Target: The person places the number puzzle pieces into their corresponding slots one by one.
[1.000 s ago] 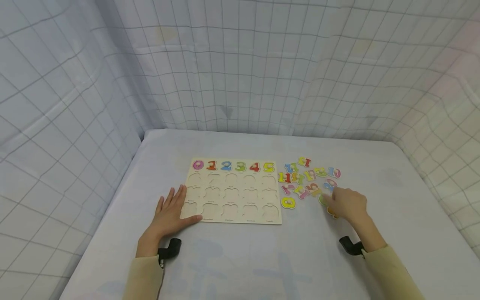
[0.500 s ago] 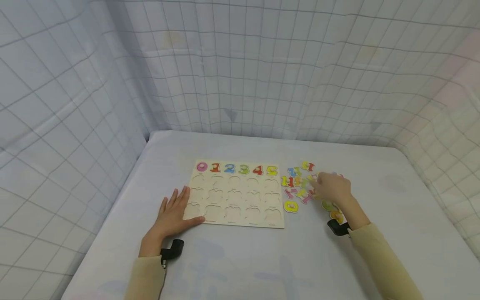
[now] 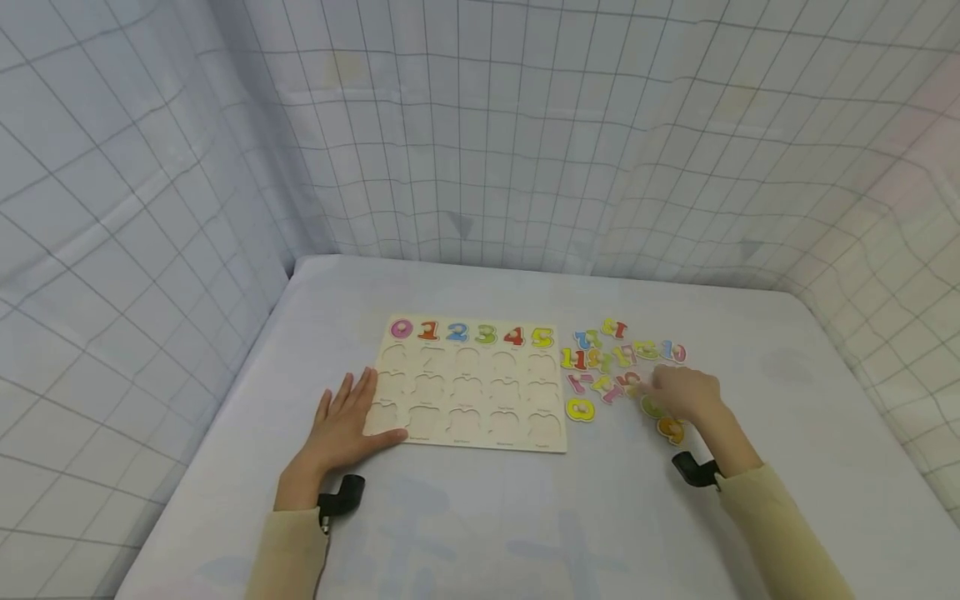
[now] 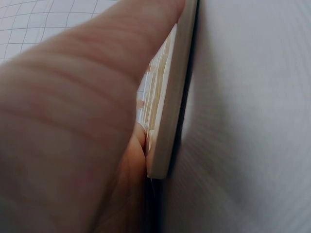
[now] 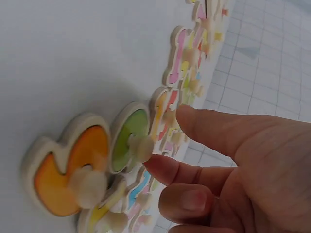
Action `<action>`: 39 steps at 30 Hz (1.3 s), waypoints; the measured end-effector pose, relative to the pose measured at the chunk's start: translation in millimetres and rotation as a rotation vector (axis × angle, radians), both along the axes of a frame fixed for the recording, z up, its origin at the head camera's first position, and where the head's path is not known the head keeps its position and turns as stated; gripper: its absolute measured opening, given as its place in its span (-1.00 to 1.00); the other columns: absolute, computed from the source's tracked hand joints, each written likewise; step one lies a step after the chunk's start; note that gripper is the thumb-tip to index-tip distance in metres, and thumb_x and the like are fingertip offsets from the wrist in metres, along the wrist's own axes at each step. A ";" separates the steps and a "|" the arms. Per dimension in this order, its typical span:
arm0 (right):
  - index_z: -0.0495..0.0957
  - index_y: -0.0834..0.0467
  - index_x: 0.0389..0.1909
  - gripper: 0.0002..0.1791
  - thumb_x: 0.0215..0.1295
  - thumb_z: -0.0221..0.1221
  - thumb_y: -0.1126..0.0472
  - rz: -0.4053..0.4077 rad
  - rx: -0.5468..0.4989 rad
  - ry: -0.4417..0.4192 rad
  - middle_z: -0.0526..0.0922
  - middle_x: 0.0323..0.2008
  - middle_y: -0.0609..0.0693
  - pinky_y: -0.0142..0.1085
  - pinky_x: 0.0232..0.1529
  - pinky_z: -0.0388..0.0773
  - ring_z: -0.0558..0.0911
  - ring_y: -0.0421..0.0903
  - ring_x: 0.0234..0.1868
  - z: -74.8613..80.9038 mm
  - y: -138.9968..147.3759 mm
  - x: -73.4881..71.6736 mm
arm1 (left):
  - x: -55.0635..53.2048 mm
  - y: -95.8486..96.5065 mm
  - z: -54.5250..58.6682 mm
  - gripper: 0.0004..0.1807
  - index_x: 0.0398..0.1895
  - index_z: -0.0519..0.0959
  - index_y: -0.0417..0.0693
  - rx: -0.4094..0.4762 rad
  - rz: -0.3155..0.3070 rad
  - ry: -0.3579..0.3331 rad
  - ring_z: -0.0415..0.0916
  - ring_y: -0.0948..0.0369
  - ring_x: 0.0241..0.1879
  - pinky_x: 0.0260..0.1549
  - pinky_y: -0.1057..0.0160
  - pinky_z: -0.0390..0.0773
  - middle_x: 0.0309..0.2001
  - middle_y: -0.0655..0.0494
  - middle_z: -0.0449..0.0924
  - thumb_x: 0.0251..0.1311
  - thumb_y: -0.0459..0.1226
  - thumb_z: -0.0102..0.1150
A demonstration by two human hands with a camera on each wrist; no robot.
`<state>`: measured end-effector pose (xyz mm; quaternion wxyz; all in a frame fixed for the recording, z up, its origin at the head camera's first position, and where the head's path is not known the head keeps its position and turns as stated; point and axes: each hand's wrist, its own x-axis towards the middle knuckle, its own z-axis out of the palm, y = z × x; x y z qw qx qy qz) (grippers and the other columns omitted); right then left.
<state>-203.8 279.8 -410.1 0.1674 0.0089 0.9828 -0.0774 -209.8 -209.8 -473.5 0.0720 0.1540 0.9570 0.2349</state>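
Note:
A wooden number puzzle board (image 3: 480, 445) lies flat, with knobbed numbers 0 to 5 in its top row and bare recesses in the rows below. My left hand (image 3: 341, 425) rests spread at its near left corner, the thumb (image 4: 97, 82) along the near edge. Over the loose pieces on the right is my right hand (image 3: 688, 393). In the right wrist view its thumb and index finger stand apart, holding nothing, with the index fingertip right by the knob of a green number piece (image 5: 130, 131). An orange number piece (image 5: 68, 177) lies beside the green one.
Several coloured number pieces lie loosely clustered right of the board, among them a yellow one (image 3: 580, 409) and a yellow-and-red one (image 3: 615, 328) at the back. White cloth covers the table (image 3: 480, 525). Gridded white curtains (image 3: 480, 150) hang behind and at the sides.
The right hand went left over the middle of the loose pieces, then came back right to near the green piece. The left hand has stayed on the board's corner.

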 end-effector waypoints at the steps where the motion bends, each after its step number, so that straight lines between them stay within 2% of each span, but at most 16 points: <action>1: 0.46 0.21 -0.41 -0.62 0.41 -0.02 -0.03 0.013 -0.003 -0.009 0.38 -0.66 -0.04 -0.22 -0.52 0.24 0.36 -0.09 -0.60 -2.9 2.0 1.7 | 0.1 -0.3 0.9 0.24 0.48 -0.20 -0.27 -0.006 0.002 -0.002 -0.46 -0.10 0.44 0.28 -0.14 -0.51 0.49 -0.17 -0.26 0.02 0.33 0.12; 4: 0.43 0.19 -0.43 -0.69 0.38 0.01 0.04 0.032 -0.036 -0.004 0.39 -0.66 -0.05 -0.25 -0.55 0.24 0.37 -0.11 -0.62 -10.8 5.9 4.3 | 0.1 -1.5 2.7 0.23 0.48 -0.21 -0.28 -0.013 0.005 -0.001 -0.46 -0.11 0.44 0.27 -0.15 -0.51 0.49 -0.17 -0.27 0.03 0.33 0.12; 6: 0.38 0.15 -0.49 -0.68 0.38 0.04 0.02 0.039 -0.065 0.014 0.39 -0.69 -0.06 -0.29 -0.57 0.22 0.37 -0.14 -0.65 -14.9 6.9 5.1 | 0.2 -1.9 3.4 0.23 0.48 -0.20 -0.28 -0.013 0.009 0.001 -0.46 -0.11 0.44 0.27 -0.15 -0.51 0.49 -0.18 -0.26 0.02 0.32 0.12; 10: 0.31 0.13 -0.50 -0.65 0.41 0.02 0.01 0.080 -0.057 0.053 0.34 -0.70 -0.07 -0.31 -0.60 0.19 0.32 -0.15 -0.68 -19.1 8.6 8.1 | 0.3 -1.8 3.5 0.23 0.48 -0.20 -0.28 -0.007 0.011 -0.002 -0.46 -0.11 0.44 0.27 -0.15 -0.52 0.48 -0.18 -0.27 0.02 0.32 0.13; 17: 0.22 0.11 -0.55 -0.61 0.43 0.01 0.02 0.120 -0.083 0.113 0.27 -0.70 -0.07 -0.30 -0.61 0.14 0.26 -0.15 -0.70 -20.8 10.9 16.1 | -0.1 -2.6 2.2 0.24 0.48 -0.20 -0.28 -0.012 0.015 -0.002 -0.47 -0.11 0.44 0.27 -0.14 -0.52 0.49 -0.17 -0.27 0.02 0.34 0.12; 22: 0.27 0.13 -0.55 -0.64 0.42 0.00 0.05 0.140 -0.081 0.160 0.26 -0.70 -0.07 -0.31 -0.62 0.12 0.23 -0.17 -0.70 -14.2 1.3 13.3 | 0.3 -5.0 2.4 0.24 0.48 -0.20 -0.27 -0.017 0.015 0.006 -0.46 -0.11 0.44 0.27 -0.15 -0.52 0.49 -0.17 -0.27 0.01 0.34 0.11; 25: 0.39 0.22 -0.44 -0.68 0.41 -0.01 0.06 0.168 -0.065 0.196 0.22 -0.71 -0.08 -0.32 -0.65 0.10 0.19 -0.17 -0.71 -4.1 -13.4 7.9 | 0.8 -5.8 2.1 0.24 0.48 -0.20 -0.28 -0.008 0.016 0.003 -0.46 -0.11 0.44 0.27 -0.15 -0.52 0.49 -0.18 -0.27 0.01 0.34 0.12; 26: 0.44 0.27 -0.34 -0.68 0.40 -0.02 0.06 0.180 -0.065 0.208 0.20 -0.71 -0.08 -0.33 -0.67 0.08 0.17 -0.18 -0.72 -0.4 -19.8 5.4 | 0.8 -6.0 1.7 0.24 0.48 -0.21 -0.27 -0.010 0.016 0.002 -0.46 -0.10 0.44 0.27 -0.14 -0.52 0.49 -0.17 -0.27 0.01 0.34 0.11; 30: 0.46 0.29 -0.23 -0.67 0.40 0.00 0.05 0.225 -0.035 0.227 0.24 -0.75 -0.10 -0.35 -0.69 0.10 0.21 -0.19 -0.74 11.4 -50.5 -6.7 | 0.6 -5.9 0.7 0.24 0.48 -0.21 -0.27 -0.016 0.015 -0.003 -0.47 -0.10 0.44 0.28 -0.13 -0.52 0.49 -0.16 -0.28 0.02 0.35 0.09; 33: 0.38 0.18 -0.36 -0.69 0.42 0.01 0.00 0.276 -0.029 0.212 0.31 -0.72 -0.09 -0.34 -0.68 0.13 0.28 -0.18 -0.72 15.6 -81.1 -18.4 | 0.8 -5.4 1.4 0.23 0.48 -0.21 -0.28 -0.016 0.018 -0.006 -0.45 -0.10 0.44 0.28 -0.13 -0.51 0.49 -0.16 -0.28 0.03 0.34 0.10; 39: 0.37 0.15 -0.38 -0.68 0.45 -0.02 -0.02 0.409 -0.062 0.226 0.31 -0.70 -0.10 -0.35 -0.68 0.11 0.23 -0.20 -0.71 7.3 -145.9 -45.7 | 2.6 -0.5 1.7 0.22 0.47 -0.18 -0.30 0.021 0.001 -0.001 -0.42 -0.12 0.44 0.28 -0.15 -0.49 0.48 -0.18 -0.24 0.03 0.31 0.13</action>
